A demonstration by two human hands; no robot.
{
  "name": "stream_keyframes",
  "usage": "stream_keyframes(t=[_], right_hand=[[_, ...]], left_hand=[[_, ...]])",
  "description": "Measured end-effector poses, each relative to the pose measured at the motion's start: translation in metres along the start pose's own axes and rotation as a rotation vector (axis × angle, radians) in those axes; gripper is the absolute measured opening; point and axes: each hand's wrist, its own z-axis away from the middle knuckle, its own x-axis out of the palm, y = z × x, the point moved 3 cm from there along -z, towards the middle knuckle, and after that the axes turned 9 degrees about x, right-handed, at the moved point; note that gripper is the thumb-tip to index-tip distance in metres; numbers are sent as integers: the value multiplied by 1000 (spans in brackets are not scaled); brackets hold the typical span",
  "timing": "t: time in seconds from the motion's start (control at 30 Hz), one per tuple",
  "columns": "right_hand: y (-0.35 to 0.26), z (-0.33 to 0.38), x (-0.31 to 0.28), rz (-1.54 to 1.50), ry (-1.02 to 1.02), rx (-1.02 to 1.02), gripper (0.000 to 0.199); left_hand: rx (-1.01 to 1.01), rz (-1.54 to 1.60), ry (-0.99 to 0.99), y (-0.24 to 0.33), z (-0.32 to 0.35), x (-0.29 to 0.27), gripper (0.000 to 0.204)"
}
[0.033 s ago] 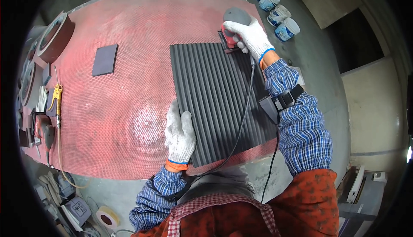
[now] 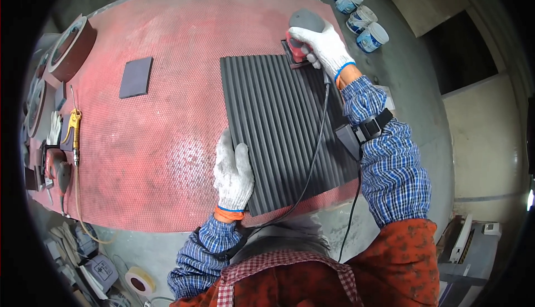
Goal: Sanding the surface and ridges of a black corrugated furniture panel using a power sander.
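A dark grey ribbed panel [image 2: 278, 128] lies on a red mesh-covered table [image 2: 184, 28], its ridges running from far to near. My right hand [image 2: 326, 45], in a white knit glove, is closed round a red and grey electric sander [image 2: 298, 50]. The sander sits at the panel's far right corner; its pad's underside is hidden. From it a black cord [image 2: 319, 145] trails across the ridges toward me. At the panel's near left edge, my gloved left hand [image 2: 231, 173] lies flat with fingers stretched and thumb apart, touching the panel's side.
A flat grey sanding block [image 2: 136, 77] lies left of the panel. Along the left edge are abrasive belt rolls [image 2: 69, 50], a yellow air blow gun [image 2: 74, 123] with a hose and another red sander [image 2: 56, 167]. Several paint buckets [image 2: 371, 38] stand on the floor beyond the right edge.
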Motion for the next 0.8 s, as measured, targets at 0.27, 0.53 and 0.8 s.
stream_keyframes(t=[0.27, 0.53, 0.8], right_hand=[[20, 50, -9, 58, 71, 66, 94], [39, 182, -24, 92, 86, 209, 103], [84, 294, -40, -20, 122, 363, 103]], left_hand=[[-59, 33, -20, 7, -5, 0, 46], [309, -383, -52, -14, -3, 7, 25], [264, -326, -51, -31, -1, 10, 45]])
